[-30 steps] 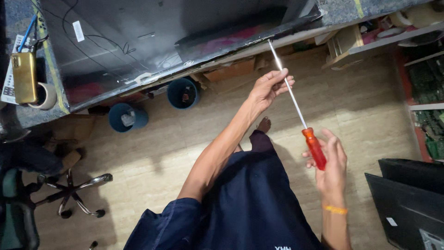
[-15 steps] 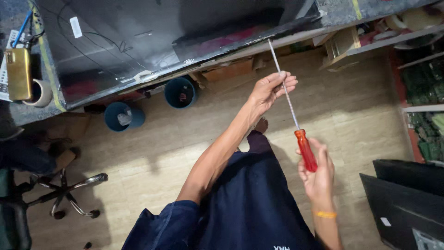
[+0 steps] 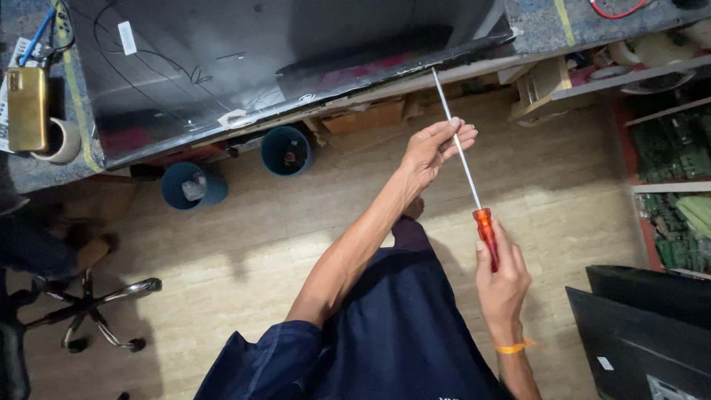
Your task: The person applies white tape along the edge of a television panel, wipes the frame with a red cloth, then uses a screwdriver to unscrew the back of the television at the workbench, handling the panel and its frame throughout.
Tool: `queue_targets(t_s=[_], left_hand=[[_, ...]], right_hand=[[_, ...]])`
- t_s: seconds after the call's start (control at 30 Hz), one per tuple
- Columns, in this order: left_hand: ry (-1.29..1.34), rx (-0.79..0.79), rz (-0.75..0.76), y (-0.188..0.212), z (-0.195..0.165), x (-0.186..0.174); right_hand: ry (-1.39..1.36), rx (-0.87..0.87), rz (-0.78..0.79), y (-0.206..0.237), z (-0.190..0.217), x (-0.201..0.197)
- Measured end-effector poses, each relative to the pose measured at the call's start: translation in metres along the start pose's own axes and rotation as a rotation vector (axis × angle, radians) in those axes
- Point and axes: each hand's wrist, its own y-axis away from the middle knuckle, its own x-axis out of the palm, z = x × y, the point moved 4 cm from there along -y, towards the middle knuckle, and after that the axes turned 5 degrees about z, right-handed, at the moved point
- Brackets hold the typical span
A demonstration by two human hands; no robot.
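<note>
A long screwdriver (image 3: pixel 461 152) with a thin metal shaft and an orange-red handle points up toward the edge of a dark flat panel (image 3: pixel 281 67) lying on the grey workbench (image 3: pixel 541 22). My right hand (image 3: pixel 502 280) grips the handle. My left hand (image 3: pixel 433 147) pinches the shaft partway up, fingers curled around it. The tip sits just at the panel's lower right edge.
Two blue buckets (image 3: pixel 285 150) stand on the tiled floor under the bench. A gold phone (image 3: pixel 27 107) and a tape roll (image 3: pixel 59 141) lie at the bench's left. A chair base (image 3: pixel 96 311) is at the left, green circuit boards (image 3: pixel 670 148) on shelves at the right, dark monitors (image 3: pixel 652 326) at the lower right.
The view has drifted slightly. Both hands keep their hold on the screwdriver, which stays aimed at the panel's edge; my right hand sits a little lower.
</note>
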Motion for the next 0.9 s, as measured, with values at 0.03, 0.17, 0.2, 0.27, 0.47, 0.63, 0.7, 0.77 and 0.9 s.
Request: queue_targets(t_s=[0.03,0.17,0.2,0.27,0.47,0.63,0.7,0.77,0.9], left_hand=[[0.008,0.003,0.002,0.000,0.001,0.000],[0.089,-0.033,0.040,-0.001,0.002,0.000],[0.091,-0.033,0.047,-0.001,0.003,0.000],[0.088,-0.028,0.050,-0.001,0.003,0.001],[0.086,0.021,0.039,0.009,0.001,-0.002],[0.163,0.004,0.107,0.042,-0.013,-0.024],[0.151,0.026,0.125,0.061,-0.019,-0.033],[0.132,0.042,0.108,0.081,-0.027,-0.044],[-0.018,0.097,0.006,0.114,-0.049,-0.067]], right_hand=[[-0.149,0.193,0.016,-0.003,-0.001,-0.001],[-1.262,0.640,0.294,-0.012,0.008,0.002],[-0.979,0.614,0.192,-0.013,0.005,-0.005],[-0.547,0.443,0.075,-0.013,0.005,-0.010],[-0.021,0.014,0.075,-0.017,0.001,0.008],[-1.368,0.677,0.530,-0.022,-0.034,0.009],[-1.360,0.677,0.559,-0.025,-0.041,0.003],[-1.352,0.668,0.576,-0.025,-0.040,0.002],[-1.149,0.643,0.490,-0.011,-0.024,0.002]])
